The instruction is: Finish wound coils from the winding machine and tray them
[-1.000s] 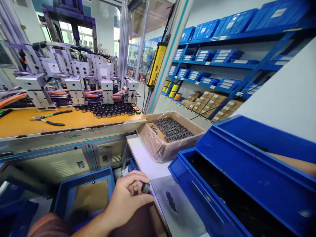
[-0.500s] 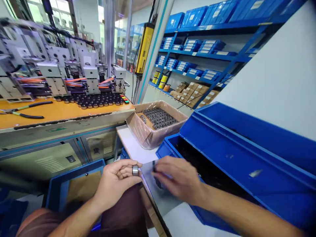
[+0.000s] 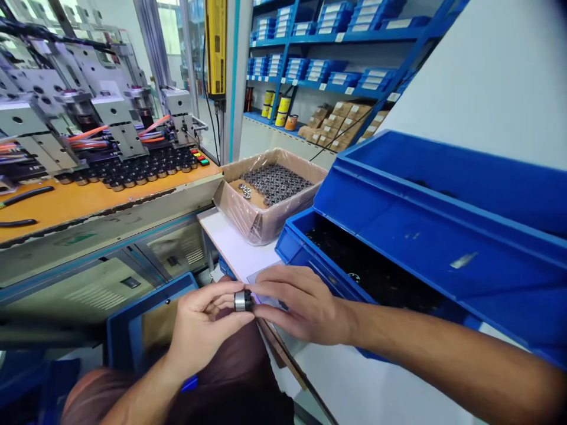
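My left hand point(image 3: 195, 321) pinches a small silver metal ring point(image 3: 240, 301) between thumb and fingers, over my lap. A black notched piece point(image 3: 249, 300) sits against the ring's right end. My right hand point(image 3: 305, 307) is closed in with its fingertips at that black piece, so the two hands meet at the part. Whether the piece is seated inside the ring or only touching its edge, I cannot tell. Close beside my right hand, a blue bin point(image 3: 290, 245) holds many dark parts.
A plastic-lined carton point(image 3: 252, 227) of metal-and-black parts stands on the white table point(image 3: 239, 242). Further right is another blue bin point(image 3: 398, 212). At left, rows of black round parts point(image 3: 133, 175) and pliers point(image 3: 26, 195) lie on an orange bench beneath machinery. A blue crate point(image 3: 117, 342) is below.
My right hand has moved left, bringing the black piece from beside the bin up against the ring in my left hand. The view has tilted down and turned right.
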A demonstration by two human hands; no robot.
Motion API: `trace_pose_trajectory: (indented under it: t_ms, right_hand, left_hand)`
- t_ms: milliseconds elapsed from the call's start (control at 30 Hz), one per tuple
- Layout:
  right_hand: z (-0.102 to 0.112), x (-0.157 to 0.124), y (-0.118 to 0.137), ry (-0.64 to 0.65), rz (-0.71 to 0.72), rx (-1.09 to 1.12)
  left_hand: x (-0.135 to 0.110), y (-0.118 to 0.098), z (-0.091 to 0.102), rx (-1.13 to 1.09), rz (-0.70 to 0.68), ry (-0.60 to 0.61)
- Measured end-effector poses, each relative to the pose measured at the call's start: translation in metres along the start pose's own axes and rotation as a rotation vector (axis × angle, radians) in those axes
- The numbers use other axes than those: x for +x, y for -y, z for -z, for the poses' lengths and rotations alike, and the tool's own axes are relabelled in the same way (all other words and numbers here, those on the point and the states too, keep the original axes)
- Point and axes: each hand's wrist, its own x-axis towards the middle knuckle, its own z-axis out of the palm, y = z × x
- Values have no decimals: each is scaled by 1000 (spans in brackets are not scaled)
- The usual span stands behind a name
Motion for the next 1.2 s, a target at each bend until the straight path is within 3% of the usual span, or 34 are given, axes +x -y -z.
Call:
trace_pose_trajectory:
  t_ms: [333,567,767,933,1033,1100,1200]
  right_hand:
    - [-4,-6,-8,35,154,27]
    - [-1,-2,-5,29,154,0]
    - [1,-4,-2,-17,135,-46]
    - [1,-3,6,21,10,93]
    - [2,-2,9,50,-47,159]
    - [2,-2,10,58,-67,174]
    - [1,-2,8,49,-48,158]
  left_hand:
    - [0,-5,3,81,71,-24]
    - [-2,-3,-4,25,98,-52]
    - [-7,10,-21,-39,-23,-147]
    - [-6,0,-3,460,-382,-61]
    - [-7,-4,3,603,-526,-24]
    - [-7,-3,2,584,-517,-54]
    - [-7,5,-4,428,-364,-95]
